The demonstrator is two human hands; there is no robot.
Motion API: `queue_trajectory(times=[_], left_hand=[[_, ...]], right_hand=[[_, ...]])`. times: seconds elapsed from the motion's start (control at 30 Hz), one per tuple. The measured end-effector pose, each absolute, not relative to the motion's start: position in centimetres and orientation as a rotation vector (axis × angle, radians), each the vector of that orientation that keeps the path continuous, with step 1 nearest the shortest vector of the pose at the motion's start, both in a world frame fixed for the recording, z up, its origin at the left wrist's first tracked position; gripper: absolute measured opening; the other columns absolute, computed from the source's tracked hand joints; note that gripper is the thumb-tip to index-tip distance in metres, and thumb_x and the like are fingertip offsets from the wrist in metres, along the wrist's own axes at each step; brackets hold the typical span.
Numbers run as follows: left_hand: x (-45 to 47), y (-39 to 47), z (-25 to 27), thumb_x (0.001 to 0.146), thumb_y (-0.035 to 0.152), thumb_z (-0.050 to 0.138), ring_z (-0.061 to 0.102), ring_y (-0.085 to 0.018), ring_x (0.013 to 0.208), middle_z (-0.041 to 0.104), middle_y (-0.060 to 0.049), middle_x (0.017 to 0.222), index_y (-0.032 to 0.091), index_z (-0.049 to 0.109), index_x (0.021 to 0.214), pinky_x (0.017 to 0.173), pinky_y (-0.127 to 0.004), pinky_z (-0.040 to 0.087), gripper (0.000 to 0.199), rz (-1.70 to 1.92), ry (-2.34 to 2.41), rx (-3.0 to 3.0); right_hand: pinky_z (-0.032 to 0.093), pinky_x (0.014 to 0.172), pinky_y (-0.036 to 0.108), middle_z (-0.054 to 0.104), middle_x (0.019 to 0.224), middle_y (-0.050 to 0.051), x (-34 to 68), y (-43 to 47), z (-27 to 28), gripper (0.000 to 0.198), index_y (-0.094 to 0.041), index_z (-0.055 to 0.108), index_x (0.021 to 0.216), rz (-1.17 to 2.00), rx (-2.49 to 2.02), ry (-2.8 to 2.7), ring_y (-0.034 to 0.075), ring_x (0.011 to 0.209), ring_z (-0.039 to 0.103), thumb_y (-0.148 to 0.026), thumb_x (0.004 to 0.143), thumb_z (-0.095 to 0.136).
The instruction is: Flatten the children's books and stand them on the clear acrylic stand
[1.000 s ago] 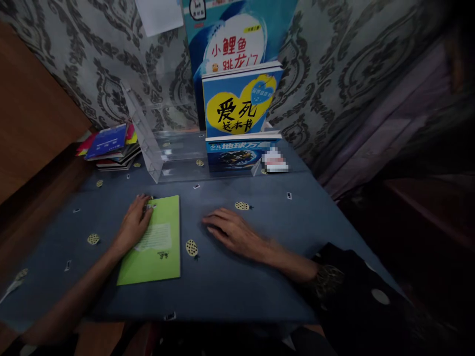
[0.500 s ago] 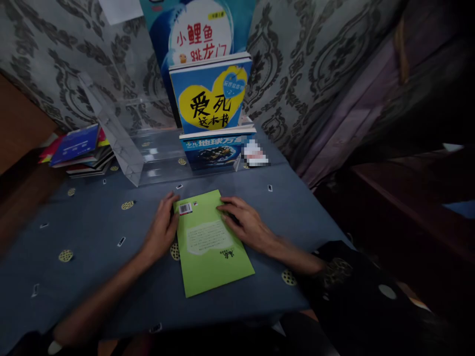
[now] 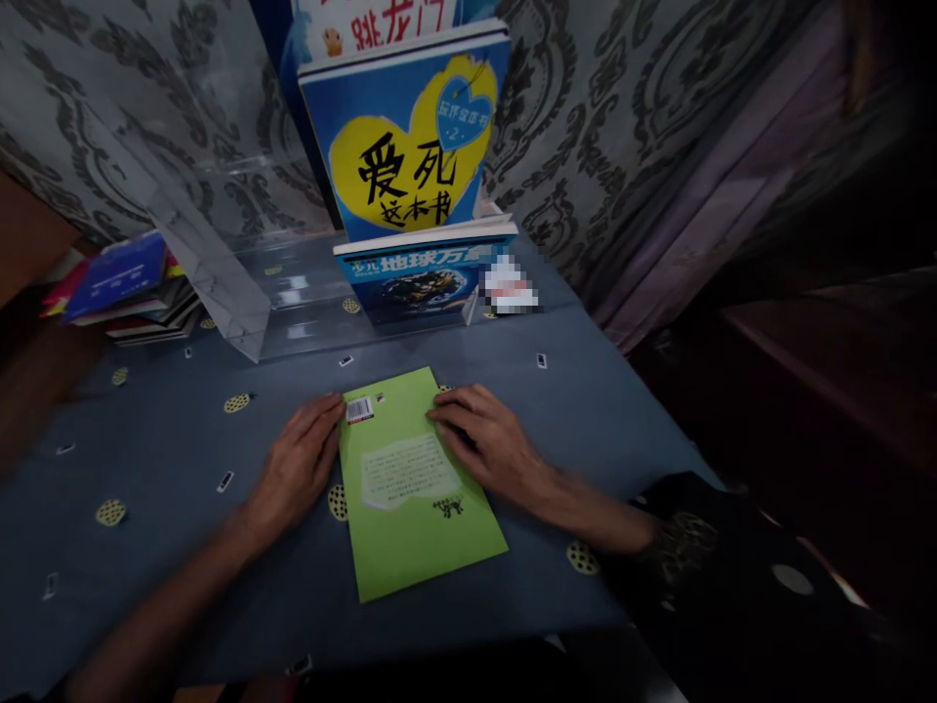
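Note:
A green book (image 3: 417,552) lies on the table with its back cover up, barcode at the far left corner and a pale text panel in the middle. At its upper left edge rests my left hand (image 3: 297,464), fingers stretched out and fingertips touching the side near the barcode. My right hand (image 3: 494,454) is at the opposite edge, open, with its fingertips lying over the cover's upper right side. Neither hand lifts the book; it stays flat. The undersides of the fingers are hidden.
Behind the book stands a clear acrylic rack (image 3: 209,264) holding a blue book with a yellow heart (image 3: 402,146), a taller book behind it and an earth-picture book (image 3: 421,288) in front. A stack of books (image 3: 128,288) lies at the left. The blue tablecloth (image 3: 168,566) ends at the right.
The view has tipped down and moved closer, so the rack books look larger and the taller one is cut off. My left hand has slid slightly toward me along the book's edge.

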State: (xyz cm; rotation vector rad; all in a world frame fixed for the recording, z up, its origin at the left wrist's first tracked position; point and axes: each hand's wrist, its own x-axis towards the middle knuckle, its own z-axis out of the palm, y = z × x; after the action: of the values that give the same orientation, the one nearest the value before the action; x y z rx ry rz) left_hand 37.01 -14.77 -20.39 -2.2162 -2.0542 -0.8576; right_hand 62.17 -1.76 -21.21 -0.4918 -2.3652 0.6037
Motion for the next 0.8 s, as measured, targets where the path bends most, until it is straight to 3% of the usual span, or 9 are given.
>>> queue_trajectory(times=[0.27, 0.8], left_hand=[[37.4, -13.4, -19.5, 0.103, 0.032, 0.044, 0.064, -0.025, 0.118, 0.069, -0.011, 0.125, 0.02, 0.067, 0.122, 0.104, -0.047, 0.053, 0.032, -0.845, -1.965, -2.283], [39.0, -10.9, -19.1, 0.102, 0.026, 0.045, 0.065, -0.027, 0.119, 0.07, -0.012, 0.125, 0.017, 0.066, 0.124, 0.101, -0.047, 0.055, 0.032, -0.726, -1.752, -2.406]], right_hand=[[0.055, 0.081, 0.042, 0.068, 0.1, 0.012, 62.2, -2.2, -20.8, 0.021, -0.016, 0.068, 0.098, 0.641, -0.486, -2.315, 0.025, 0.093, 0.062, -0.018, 0.097, 0.047], [0.054, 0.085, 0.044, 0.067, 0.102, 0.013, 62.3, -2.3, -20.7, 0.019, -0.016, 0.067, 0.098, 0.604, -0.47, -2.356, 0.025, 0.098, 0.06, -0.016, 0.097, 0.048]])
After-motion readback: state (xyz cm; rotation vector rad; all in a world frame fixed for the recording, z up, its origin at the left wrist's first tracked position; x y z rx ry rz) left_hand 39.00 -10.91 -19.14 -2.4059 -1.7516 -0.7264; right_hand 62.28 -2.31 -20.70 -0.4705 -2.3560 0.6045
